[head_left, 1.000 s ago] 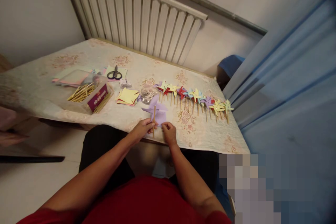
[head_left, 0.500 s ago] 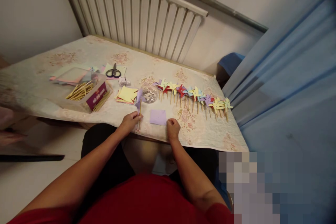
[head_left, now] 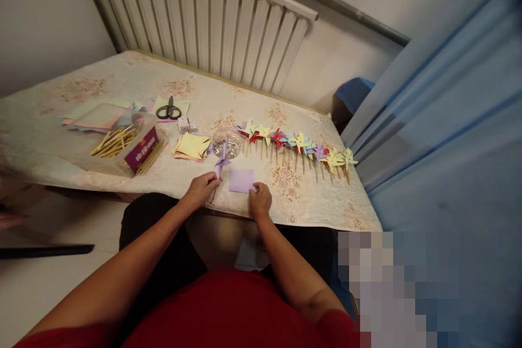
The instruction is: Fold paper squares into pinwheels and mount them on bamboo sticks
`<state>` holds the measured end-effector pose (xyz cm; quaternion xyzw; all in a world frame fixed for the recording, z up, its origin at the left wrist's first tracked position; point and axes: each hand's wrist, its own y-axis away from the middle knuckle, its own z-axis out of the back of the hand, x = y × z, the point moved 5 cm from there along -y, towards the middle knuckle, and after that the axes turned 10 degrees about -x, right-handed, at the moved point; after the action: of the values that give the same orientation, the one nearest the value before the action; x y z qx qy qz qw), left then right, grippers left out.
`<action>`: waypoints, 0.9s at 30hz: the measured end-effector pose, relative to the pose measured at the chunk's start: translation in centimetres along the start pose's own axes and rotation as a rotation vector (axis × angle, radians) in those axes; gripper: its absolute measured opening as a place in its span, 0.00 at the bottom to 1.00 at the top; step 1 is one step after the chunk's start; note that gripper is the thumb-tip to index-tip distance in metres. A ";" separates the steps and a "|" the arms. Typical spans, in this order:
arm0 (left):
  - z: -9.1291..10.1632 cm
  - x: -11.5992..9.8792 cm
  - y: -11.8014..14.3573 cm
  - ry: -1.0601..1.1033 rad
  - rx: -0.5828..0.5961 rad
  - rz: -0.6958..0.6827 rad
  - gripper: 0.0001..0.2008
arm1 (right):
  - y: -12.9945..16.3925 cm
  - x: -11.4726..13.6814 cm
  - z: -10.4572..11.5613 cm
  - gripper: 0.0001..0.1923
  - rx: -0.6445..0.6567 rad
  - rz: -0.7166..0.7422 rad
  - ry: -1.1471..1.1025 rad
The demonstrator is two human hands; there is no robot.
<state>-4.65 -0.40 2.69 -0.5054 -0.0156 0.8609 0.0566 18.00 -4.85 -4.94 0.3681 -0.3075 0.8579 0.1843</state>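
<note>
My left hand (head_left: 203, 187) is closed, pinching the wooden stick of a purple paper pinwheel (head_left: 222, 164). The pinwheel's folded blades tilt upward in front of a round clear dish (head_left: 234, 148) of small shiny pieces. A flat square of purple paper (head_left: 241, 180) lies on the tabletop between my hands. At that square's lower right corner, my right hand (head_left: 261, 200) has curled fingers, their tips at the paper's edge. Whether they grip the paper or a small piece is hidden. Several finished pinwheels (head_left: 299, 141) in yellow, red, blue and purple lie in a row beyond.
On the left stand a clear box of wooden sticks (head_left: 112, 144), yellow paper squares (head_left: 191, 145), small white boxes (head_left: 186, 125) and black-handled scissors (head_left: 168, 110) on coloured sheets. A radiator (head_left: 204, 16) runs behind the table; a blue curtain (head_left: 428, 119) hangs at right. Another person's hand (head_left: 12, 220) shows at far left.
The pinwheel in my left hand has turned and tilted, its blades now in front of the dish. My right hand has moved left to the purple square's edge. The view has shifted slightly.
</note>
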 end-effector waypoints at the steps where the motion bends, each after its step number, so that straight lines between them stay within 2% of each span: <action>1: 0.0 0.1 0.1 -0.003 0.006 -0.002 0.17 | 0.1 0.2 -0.2 0.10 0.003 0.004 0.003; 12: -0.1 0.4 0.9 -0.017 0.051 0.010 0.18 | -0.2 2.3 -2.7 0.11 0.094 -0.005 0.011; 20: -0.3 0.1 1.1 -0.123 0.084 -0.010 0.14 | -0.3 4.3 -5.3 0.20 0.315 0.070 -0.126; 23: -0.6 0.0 1.0 -0.202 0.108 -0.035 0.12 | -0.6 3.3 -4.7 0.24 0.307 0.044 -0.161; 27: -1.8 -0.6 0.9 -0.335 0.161 -0.175 0.11 | -2.3 0.3 -1.4 0.21 0.136 0.045 -0.089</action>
<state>-2.85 -1.38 2.29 -0.3456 0.0003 0.9232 0.1681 18.31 -2.20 -4.63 0.4106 -0.2647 0.8635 0.1254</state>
